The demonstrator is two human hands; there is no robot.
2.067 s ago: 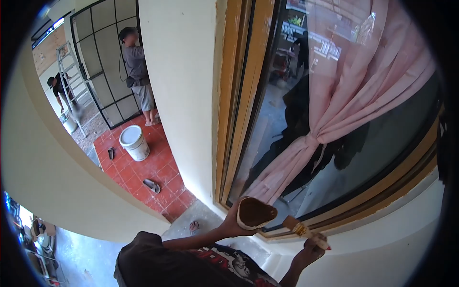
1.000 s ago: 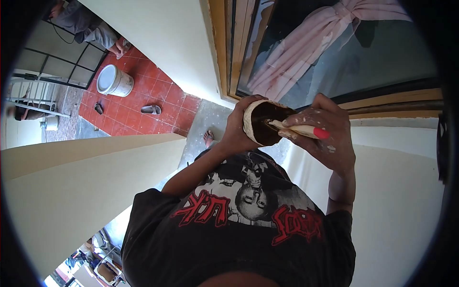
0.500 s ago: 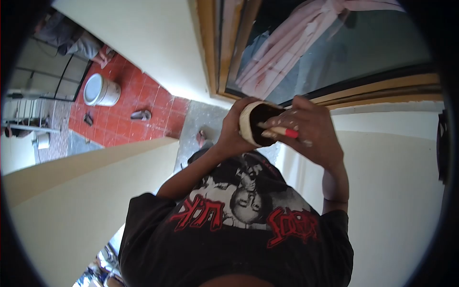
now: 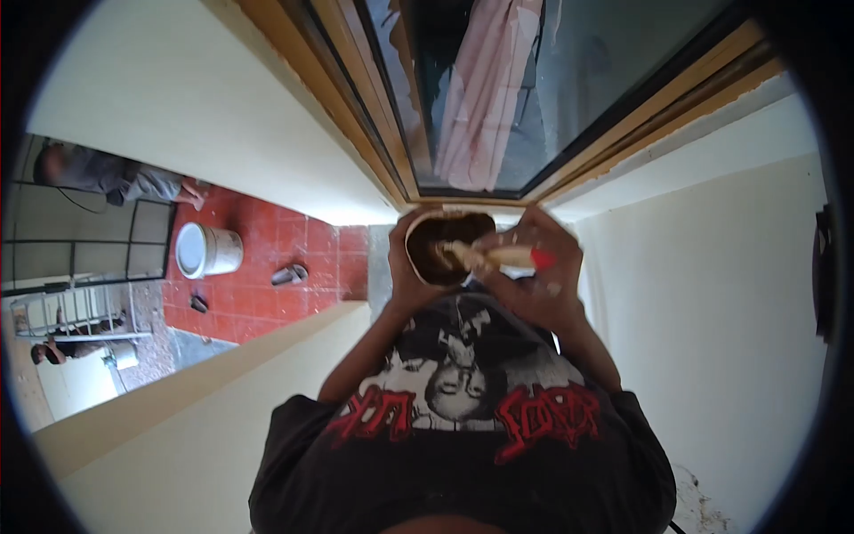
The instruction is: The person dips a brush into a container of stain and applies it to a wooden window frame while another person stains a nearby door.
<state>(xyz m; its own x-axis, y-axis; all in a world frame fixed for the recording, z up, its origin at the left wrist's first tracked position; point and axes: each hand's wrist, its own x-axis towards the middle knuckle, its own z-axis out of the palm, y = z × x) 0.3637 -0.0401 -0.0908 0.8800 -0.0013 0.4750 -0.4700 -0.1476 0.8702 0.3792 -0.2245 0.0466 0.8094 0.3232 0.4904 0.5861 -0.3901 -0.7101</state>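
Note:
My left hand [image 4: 407,283] is wrapped round the side of a small paint cup [image 4: 438,216] with a pale rim and a dark brown inside. In my right hand [image 4: 553,283], the fingers pinch a paintbrush [image 4: 514,258] with a light wooden handle and a red end. The brush's other end reaches down inside the cup; its bristles are hard to make out. Pale paint specks mark the right hand's fingers. Both hands are in front of my chest, just below the corner of a wooden window frame [image 4: 463,203].
Window glass [image 4: 596,98] with a pink curtain [image 4: 485,98] behind it lies ahead. Pale walls [image 4: 703,294] flank me. On the red tiled floor [image 4: 258,240] at left are a white bucket [image 4: 222,252] and sandals [image 4: 289,275]. Another person [image 4: 116,173] sits beyond, near a metal rack [image 4: 80,311].
My view has turned, so the window corner is now straight ahead. The cup and both hands appear a little further left and lower. The brush stays in the cup.

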